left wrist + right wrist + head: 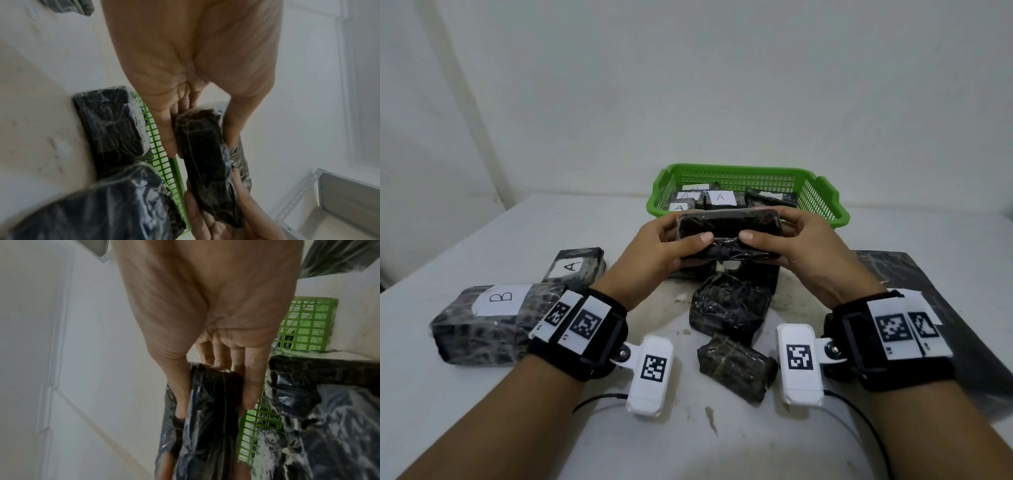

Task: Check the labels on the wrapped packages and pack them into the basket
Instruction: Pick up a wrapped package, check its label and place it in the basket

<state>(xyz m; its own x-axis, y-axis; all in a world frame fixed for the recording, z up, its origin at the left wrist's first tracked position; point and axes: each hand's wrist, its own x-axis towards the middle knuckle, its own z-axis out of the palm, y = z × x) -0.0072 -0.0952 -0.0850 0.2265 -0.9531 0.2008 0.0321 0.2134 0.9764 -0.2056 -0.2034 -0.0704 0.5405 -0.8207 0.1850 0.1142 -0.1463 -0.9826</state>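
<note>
Head view: partly packed. Several A-labelled packs already in the basket; more loose on the table, among them an A pack and a B pack, so much left. Left hand and right hand clamped on one pack, aloft just before the basket, long axis left to right, no label showing.

Left wrist: fingers curled round the pack's end.

Right wrist: blurred, but fingers probably gripping the other end.
</note>
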